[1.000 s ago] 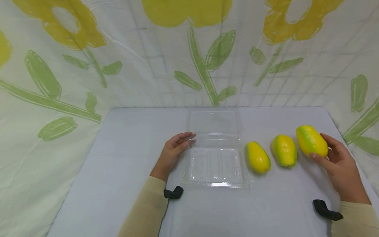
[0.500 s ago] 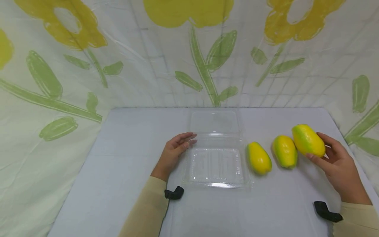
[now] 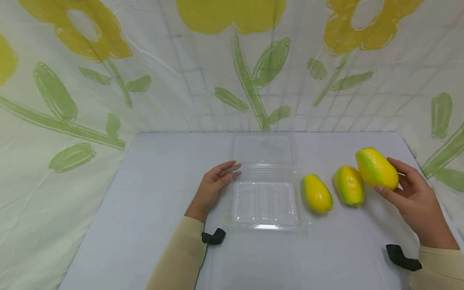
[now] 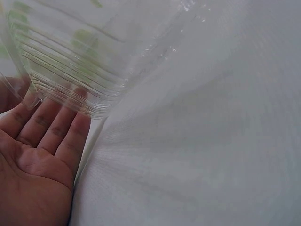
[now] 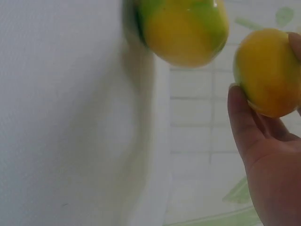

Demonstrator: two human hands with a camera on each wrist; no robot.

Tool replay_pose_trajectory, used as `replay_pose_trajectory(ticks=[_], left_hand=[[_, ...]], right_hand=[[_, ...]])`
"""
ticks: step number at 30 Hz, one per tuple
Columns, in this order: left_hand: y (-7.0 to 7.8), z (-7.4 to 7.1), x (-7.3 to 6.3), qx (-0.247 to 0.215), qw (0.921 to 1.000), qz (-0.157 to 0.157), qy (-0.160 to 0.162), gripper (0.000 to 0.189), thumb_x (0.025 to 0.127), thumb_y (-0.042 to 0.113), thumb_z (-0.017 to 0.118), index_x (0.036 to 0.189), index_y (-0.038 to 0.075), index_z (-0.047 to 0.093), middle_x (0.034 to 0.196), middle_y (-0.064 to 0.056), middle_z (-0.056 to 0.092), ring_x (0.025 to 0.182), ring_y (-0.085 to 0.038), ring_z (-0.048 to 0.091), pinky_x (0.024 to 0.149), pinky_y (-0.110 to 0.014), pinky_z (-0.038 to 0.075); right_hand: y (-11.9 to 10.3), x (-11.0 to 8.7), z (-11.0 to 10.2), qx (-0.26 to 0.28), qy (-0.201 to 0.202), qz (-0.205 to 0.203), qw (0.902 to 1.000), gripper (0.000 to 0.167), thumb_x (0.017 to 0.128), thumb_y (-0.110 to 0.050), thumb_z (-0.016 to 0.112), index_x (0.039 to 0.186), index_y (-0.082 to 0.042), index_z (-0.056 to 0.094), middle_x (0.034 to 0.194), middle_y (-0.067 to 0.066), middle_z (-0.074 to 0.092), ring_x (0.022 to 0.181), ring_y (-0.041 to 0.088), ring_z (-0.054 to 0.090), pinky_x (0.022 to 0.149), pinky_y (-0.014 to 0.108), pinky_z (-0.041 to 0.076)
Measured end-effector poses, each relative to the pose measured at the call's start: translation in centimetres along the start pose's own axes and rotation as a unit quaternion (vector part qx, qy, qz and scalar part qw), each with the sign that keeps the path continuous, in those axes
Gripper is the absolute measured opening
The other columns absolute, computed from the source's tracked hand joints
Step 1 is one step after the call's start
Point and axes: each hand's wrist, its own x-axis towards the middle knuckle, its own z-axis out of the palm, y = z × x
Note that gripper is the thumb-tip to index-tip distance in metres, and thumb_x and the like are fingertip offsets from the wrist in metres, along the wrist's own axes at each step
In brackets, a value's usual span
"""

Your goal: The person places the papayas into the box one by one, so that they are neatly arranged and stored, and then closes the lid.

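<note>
My right hand [image 3: 417, 197] holds a yellow-green papaya [image 3: 377, 168] between thumb and fingers at the table's right side. That papaya [image 5: 268, 73] is raised off the tabletop in the right wrist view. Two more papayas lie to its left, a middle one [image 3: 349, 186] and one [image 3: 317, 194] beside the box. The clear plastic hinged box [image 3: 266, 201] lies with its lid [image 3: 262, 150] folded back towards the wall. At the box's left edge, near the hinge, rests my left hand [image 3: 214, 181]. In the left wrist view its straight fingers [image 4: 49, 127] touch the box's ribbed side.
A pale cloth covers the table [image 3: 156, 173]. Behind it hangs a white curtain [image 3: 174, 88] printed with yellow flowers and green leaves. Black camera mounts [image 3: 214, 237] sit at both wrists.
My right hand has carried its papaya a little to the left and slightly upward, and the papaya now overlaps the middle one in the head view. The left hand and box stay put.
</note>
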Motion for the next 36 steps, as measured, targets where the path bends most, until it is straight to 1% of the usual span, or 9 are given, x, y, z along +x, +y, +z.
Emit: replay_pose_trajectory(ticks=[3,9,13,19,23,26,31,36], left_hand=[[0.0,0.0,0.0,0.0,1.0,0.0,-0.001,0.048,0.11,-0.003,0.058,0.157,-0.002,0.053,0.152,-0.015,0.063,0.136,-0.04,0.062,0.115,-0.042,0.048],[0.1,0.1,-0.1,0.005,1.0,-0.002,0.0,0.047,0.11,0.0,0.059,0.158,0.001,0.054,0.152,-0.014,0.063,0.136,-0.038,0.063,0.115,-0.042,0.049],[0.1,0.1,0.0,0.008,1.0,-0.003,0.0,0.048,0.11,0.001,0.059,0.158,0.001,0.053,0.152,-0.013,0.063,0.136,-0.037,0.063,0.115,-0.041,0.048],[0.1,0.1,0.1,0.014,0.9999,-0.003,0.0,0.05,0.11,0.002,0.061,0.158,-0.003,0.051,0.151,-0.011,0.064,0.135,-0.035,0.064,0.116,-0.039,0.047],[0.1,0.1,0.0,0.013,0.9999,-0.003,0.0,0.049,0.11,0.002,0.061,0.158,-0.003,0.051,0.152,-0.011,0.064,0.135,-0.035,0.064,0.115,-0.039,0.048],[0.2,0.1,0.0,0.011,0.9999,-0.003,0.001,0.049,0.11,0.002,0.061,0.158,-0.001,0.052,0.152,-0.012,0.064,0.135,-0.035,0.064,0.115,-0.039,0.048],[0.0,0.0,0.0,0.014,0.9999,-0.002,0.0,0.049,0.11,0.004,0.061,0.158,0.001,0.053,0.152,-0.011,0.063,0.135,-0.036,0.064,0.114,-0.038,0.048],[-0.1,-0.1,0.1,0.016,0.9999,0.002,-0.002,0.049,0.111,0.005,0.061,0.158,0.0,0.052,0.153,-0.011,0.063,0.136,-0.036,0.063,0.115,-0.038,0.048]], right_hand=[[-0.4,0.0,0.1,0.006,-0.004,-0.009,0.9999,0.082,0.1,0.005,0.075,0.17,-0.019,0.038,0.167,0.007,0.039,0.132,0.006,0.047,0.094,0.004,0.043],[-1.1,-0.1,0.4,0.016,-0.018,-0.027,0.9994,0.085,0.098,0.011,0.075,0.17,-0.019,0.04,0.168,0.007,0.038,0.135,0.008,0.046,0.095,0.006,0.044],[-1.8,-0.1,0.8,0.022,-0.032,-0.053,0.9978,0.084,0.096,0.015,0.074,0.168,-0.015,0.042,0.164,0.007,0.042,0.136,0.009,0.047,0.096,0.008,0.045],[-2.9,-0.2,1.8,0.029,-0.049,-0.095,0.9939,0.08,0.092,0.021,0.074,0.163,-0.006,0.049,0.154,0.002,0.05,0.129,0.012,0.052,0.099,0.008,0.045],[-3.7,-0.1,2.4,0.039,-0.07,-0.111,0.9905,0.08,0.089,0.024,0.074,0.161,-0.003,0.05,0.15,0.002,0.052,0.124,0.015,0.053,0.099,0.009,0.046],[-4.5,-0.1,3.0,0.05,-0.09,-0.127,0.9865,0.081,0.088,0.026,0.074,0.16,-0.001,0.05,0.149,0.006,0.053,0.122,0.018,0.053,0.1,0.01,0.047],[-5.9,-0.1,4.0,0.069,-0.117,-0.165,0.9769,0.085,0.083,0.033,0.073,0.159,0.003,0.05,0.148,0.013,0.051,0.125,0.021,0.052,0.104,0.015,0.048],[-6.8,0.1,5.0,0.07,-0.133,-0.184,0.9713,0.086,0.082,0.033,0.074,0.158,0.002,0.051,0.149,0.015,0.05,0.129,0.021,0.053,0.106,0.017,0.048]])
